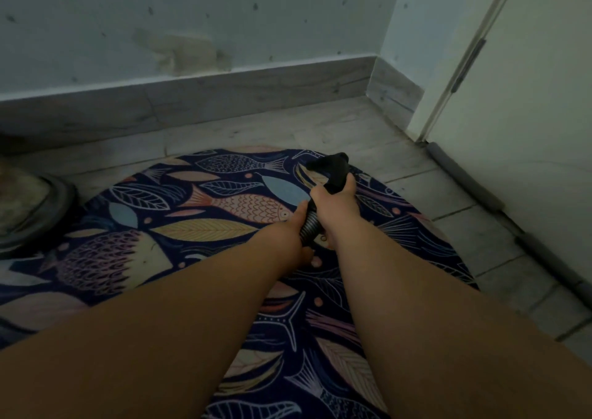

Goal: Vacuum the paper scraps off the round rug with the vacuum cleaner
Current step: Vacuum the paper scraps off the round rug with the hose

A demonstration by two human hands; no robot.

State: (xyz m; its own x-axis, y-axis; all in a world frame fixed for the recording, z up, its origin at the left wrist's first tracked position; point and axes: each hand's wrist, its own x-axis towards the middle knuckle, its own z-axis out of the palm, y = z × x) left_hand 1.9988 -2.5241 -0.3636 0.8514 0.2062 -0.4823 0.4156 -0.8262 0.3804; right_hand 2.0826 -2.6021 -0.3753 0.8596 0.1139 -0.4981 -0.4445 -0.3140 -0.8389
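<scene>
From the head view, both hands hold one vacuum hose (310, 224) over the round rug (205, 226): the right hand (334, 207) has its fingers wrapped shut around the black nozzle (331, 170), the left hand (293, 229) curls closed on the ribbed section just behind. No paper scraps can be made out in the dim light.

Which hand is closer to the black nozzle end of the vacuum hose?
Right. The right hand holds the hose just behind the black nozzle; the left hand holds the ribbed hose farther back, nearer the body.
</scene>
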